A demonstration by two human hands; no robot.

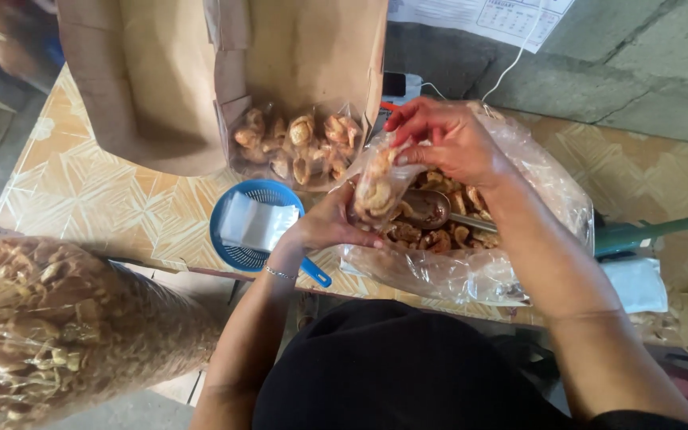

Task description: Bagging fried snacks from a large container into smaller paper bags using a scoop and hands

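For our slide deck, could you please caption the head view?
Both hands, left and right, hold a small snack bag over a large open bag.

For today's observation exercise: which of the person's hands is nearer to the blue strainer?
Left. The left hand holds the small bag just beside the blue strainer; the right hand is farther, over the big bag.

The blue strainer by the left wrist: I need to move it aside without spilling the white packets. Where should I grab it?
Probably the blue strainer is best taken by its handle, which pokes out toward the person under the left hand. Come from the near side; the bowl holds white packets, so keep it level.
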